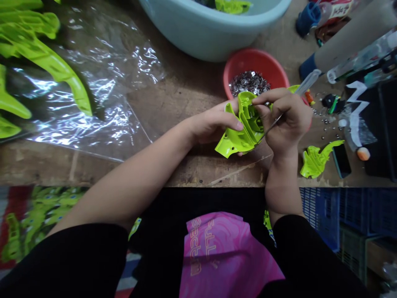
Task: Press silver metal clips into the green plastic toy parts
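Observation:
My left hand point(212, 122) is closed around a lime-green plastic shell point(237, 140), its hollow ribbed inside facing up and the thumb pressing on its edge. In my right hand point(288, 118) is a thin screwdriver point(308, 82) with a clear handle, its metal shaft slanting down across the shell. The right thumb and forefinger pinch together at the shell's inner cavity; whether a small part sits between them I cannot tell. Just behind both hands stands a red bowl point(277, 66) of small shiny metal pieces point(250, 82).
A large pale-blue basin point(204, 35) stands at the back. Several green plastic parts point(66, 76) lie on clear plastic sheeting point(114, 120) at left. To the right are another green part point(314, 161), a phone point(341, 160) and loose metal balls. Blue crates point(322, 215) sit below the table edge.

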Tool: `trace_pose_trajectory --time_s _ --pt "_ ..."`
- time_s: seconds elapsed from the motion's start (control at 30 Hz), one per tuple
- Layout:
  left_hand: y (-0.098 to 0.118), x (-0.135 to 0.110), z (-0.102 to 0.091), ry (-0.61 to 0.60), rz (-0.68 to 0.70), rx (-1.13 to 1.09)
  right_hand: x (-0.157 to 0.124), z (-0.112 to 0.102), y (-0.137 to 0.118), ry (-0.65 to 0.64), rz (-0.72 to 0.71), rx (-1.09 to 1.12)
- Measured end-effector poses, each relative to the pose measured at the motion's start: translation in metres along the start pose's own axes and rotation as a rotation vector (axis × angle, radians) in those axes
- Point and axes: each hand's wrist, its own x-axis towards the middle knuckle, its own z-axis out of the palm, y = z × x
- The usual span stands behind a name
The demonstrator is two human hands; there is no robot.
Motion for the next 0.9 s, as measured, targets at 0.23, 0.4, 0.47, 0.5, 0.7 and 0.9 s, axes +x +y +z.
trace_pose_trajectory --time_s 0.23,0.4,0.47,0.5,0.7,0.9 --pt "-0.003 0.002 -0.003 0.016 0.024 0.027 -0.006 -0.003 0.006 -0.103 0.146 0.041" --pt "0.000 0.000 -0.001 0.007 -0.034 -0.047 0.000 -0.002 -0.001 -0.003 0.012 0.078" --pt "0.000 0.000 -0.002 -0.001 -0.032 -0.063 0.002 -0.002 -0.003 -0.003 -0.002 0.062" --pt "-0.001 0.000 -0.002 -0.008 -0.025 -0.069 0.002 -0.001 -0.003 -0.002 -0.008 0.055" --pt "-0.007 0.004 -0.007 -0.035 0.016 -0.079 0.002 0.001 -0.005 0.048 -0.085 -0.004" --pt "0.000 0.002 -0.002 -0.049 -0.010 -0.023 0.007 0.005 -0.006 0.093 -0.207 -0.028"
